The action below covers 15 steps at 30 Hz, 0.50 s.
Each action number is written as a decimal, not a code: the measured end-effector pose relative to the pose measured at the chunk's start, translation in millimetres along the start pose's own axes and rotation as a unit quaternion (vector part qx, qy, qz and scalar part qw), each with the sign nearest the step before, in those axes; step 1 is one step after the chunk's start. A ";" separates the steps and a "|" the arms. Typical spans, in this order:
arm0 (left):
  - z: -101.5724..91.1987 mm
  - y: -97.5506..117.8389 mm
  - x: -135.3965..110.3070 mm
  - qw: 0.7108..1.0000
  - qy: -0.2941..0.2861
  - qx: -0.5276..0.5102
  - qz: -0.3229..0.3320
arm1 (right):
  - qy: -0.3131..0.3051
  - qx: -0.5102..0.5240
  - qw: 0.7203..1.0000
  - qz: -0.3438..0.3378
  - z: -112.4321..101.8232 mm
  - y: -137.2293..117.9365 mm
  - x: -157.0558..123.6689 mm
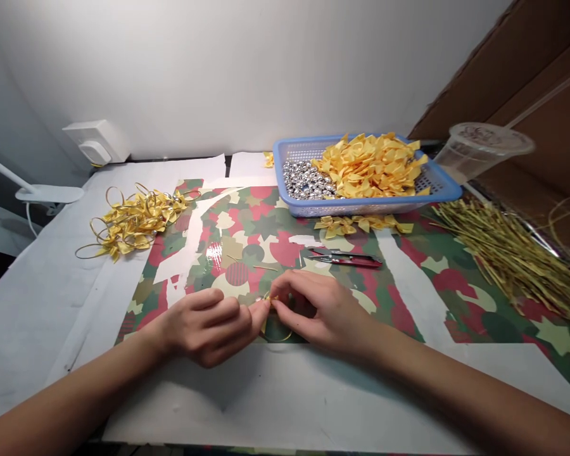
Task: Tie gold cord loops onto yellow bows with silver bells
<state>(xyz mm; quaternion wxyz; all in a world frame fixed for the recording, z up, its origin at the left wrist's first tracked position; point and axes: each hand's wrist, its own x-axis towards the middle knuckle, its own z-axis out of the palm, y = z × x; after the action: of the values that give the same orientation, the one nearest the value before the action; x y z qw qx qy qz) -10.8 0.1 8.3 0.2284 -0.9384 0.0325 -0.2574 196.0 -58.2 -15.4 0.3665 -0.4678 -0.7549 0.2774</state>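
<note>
My left hand and my right hand meet over the near part of the patterned mat, thumbs and fingertips pinched together. Between them is a small yellow ribbon bow on a thin gold cord loop, mostly covered by the fingers. The cord curves out below the fingertips. Just beyond my right hand lies a pair of thread snips, blades pointing left. A short cut piece of cord rests on the mat past the fingertips.
A blue plastic basket holds silver bells and a heap of yellow bows. More bows lie before it. Looped bows are piled at left. A cord bundle and a tilted plastic cup are at right.
</note>
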 end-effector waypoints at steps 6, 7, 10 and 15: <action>0.7 -1.4 -0.9 1.000 0.000 0.001 0.009 | 0.015 0.016 1.000 0.003 -0.5 1.2 -0.9; 0.9 -1.8 -1.0 1.000 0.002 0.004 0.009 | 0.021 0.012 1.000 -0.008 -0.5 1.9 -0.8; 1.4 -2.8 -0.8 1.000 0.003 0.005 0.006 | 0.028 -0.013 0.998 -0.057 -0.2 4.1 -0.3; 1.9 -2.7 -1.4 1.000 -0.003 -0.002 0.007 | 0.032 -0.043 0.995 -0.088 0.6 6.2 -0.2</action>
<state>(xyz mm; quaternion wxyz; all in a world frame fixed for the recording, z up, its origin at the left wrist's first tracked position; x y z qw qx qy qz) -11.2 3.5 7.4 0.2280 -0.9394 0.0387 -0.2529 198.8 -55.8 -20.5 0.3926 -0.4235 -0.7924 0.1966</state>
